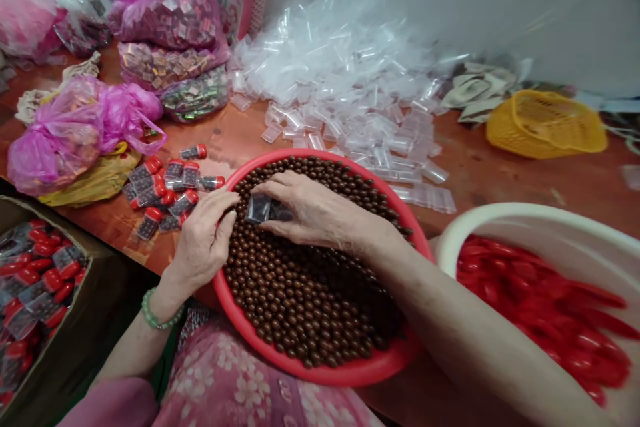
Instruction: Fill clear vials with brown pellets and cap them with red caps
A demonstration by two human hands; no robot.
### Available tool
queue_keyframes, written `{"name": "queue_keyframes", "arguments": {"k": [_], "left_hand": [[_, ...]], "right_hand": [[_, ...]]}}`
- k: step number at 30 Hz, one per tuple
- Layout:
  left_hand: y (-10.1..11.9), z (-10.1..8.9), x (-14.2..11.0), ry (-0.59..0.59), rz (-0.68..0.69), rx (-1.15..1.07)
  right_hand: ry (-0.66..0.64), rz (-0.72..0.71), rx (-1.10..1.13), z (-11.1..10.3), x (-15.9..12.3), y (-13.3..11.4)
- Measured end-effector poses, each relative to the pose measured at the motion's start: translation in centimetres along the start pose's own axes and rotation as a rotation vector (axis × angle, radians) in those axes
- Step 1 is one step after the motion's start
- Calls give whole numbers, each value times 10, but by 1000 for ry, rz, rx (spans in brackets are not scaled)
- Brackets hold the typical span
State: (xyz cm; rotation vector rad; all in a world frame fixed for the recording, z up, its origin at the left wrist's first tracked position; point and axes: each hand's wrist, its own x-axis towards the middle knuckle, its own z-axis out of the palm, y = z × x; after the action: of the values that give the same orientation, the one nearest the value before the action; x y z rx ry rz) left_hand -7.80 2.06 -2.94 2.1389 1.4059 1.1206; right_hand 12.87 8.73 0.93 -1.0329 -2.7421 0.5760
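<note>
My right hand point(313, 210) is closed around a small clear plastic container point(259, 208) over the brown round balls point(300, 307), which look like chocolate candy. They fill a red basin point(320, 377) in front of me. My left hand point(207, 233) lies at the basin's left rim, thumb and fingers apart, with nothing visible in it. Just beyond it on the table, several filled clear containers with red caps point(190, 175) lie in a loose cluster. What the held container has inside is hard to make out.
Clear empty containers point(345, 87) are heaped behind the basin. A white tub point(540, 213) of red plastic pieces point(530, 307) stands right, below a yellow basket point(547, 123). Pink bags point(170, 20) sit back left. A cardboard box point(95, 280) holds capped containers at lower left.
</note>
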Motion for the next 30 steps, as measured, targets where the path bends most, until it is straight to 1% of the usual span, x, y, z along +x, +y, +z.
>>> {"name": "queue_keyframes", "arguments": {"k": [2, 4, 6, 7, 9, 12, 15, 18, 22, 24, 27, 30], "left_hand": [[8, 1, -7, -69, 47, 47], [15, 1, -15, -162, 82, 144], [22, 3, -24, -260, 99, 255], [25, 6, -28, -298, 107, 307], [30, 12, -35, -337, 121, 397], [36, 22, -38, -349, 123, 476], [41, 27, -34, -401, 124, 494], [45, 30, -30, -455, 115, 500], [50, 37, -29, -464, 96, 502], [52, 40, -28, -464, 94, 502], [53, 45, -27, -471, 100, 502], [53, 48, -26, -473, 96, 485]], "right_hand": [[115, 18, -5, -9, -15, 3], [218, 71, -45, -17, -38, 8], [253, 162, -134, -20, -65, 14], [240, 214, -180, -18, -77, 17], [175, 313, -245, -10, -99, 22], [87, 393, -234, 5, -116, 24], [63, 406, -165, 14, -115, 19], [47, 411, -82, 17, -106, 15], [35, 402, 109, 16, -96, 10], [14, 441, 216, 15, -92, 7], [-16, 542, 382, 15, -86, 4], [-21, 606, 639, 15, -81, 2]]}}
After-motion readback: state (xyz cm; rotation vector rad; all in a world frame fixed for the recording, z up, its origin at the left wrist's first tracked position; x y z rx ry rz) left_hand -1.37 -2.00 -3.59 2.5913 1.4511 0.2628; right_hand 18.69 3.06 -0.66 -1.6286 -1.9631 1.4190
